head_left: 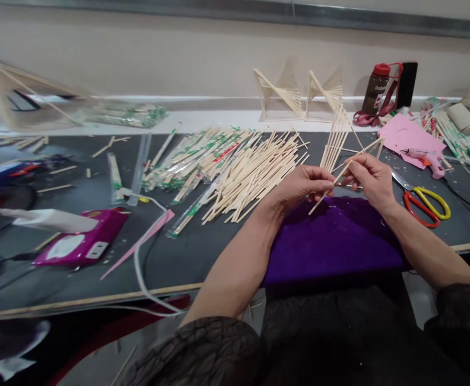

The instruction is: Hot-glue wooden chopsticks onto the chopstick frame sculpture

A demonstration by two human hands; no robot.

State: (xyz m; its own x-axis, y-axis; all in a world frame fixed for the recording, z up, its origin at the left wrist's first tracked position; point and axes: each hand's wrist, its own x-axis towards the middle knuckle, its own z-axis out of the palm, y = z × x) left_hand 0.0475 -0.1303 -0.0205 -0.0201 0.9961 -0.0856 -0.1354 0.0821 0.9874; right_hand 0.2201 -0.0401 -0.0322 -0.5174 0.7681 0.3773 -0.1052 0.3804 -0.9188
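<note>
Stick (342,172): pale, slender, straight, held slantwise.

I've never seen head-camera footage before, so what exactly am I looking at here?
No machine here: these are a person's own bare hands. The one picture comes from a camera worn on the head, looking forward and down. The left hand and right hand hold a thin wooden stick near a purple cloth. On the dark table, a pile of loose sticks lies to the left, with scissors and a pink glue gun to the right. Twisted stick frames stand at the back.
</note>
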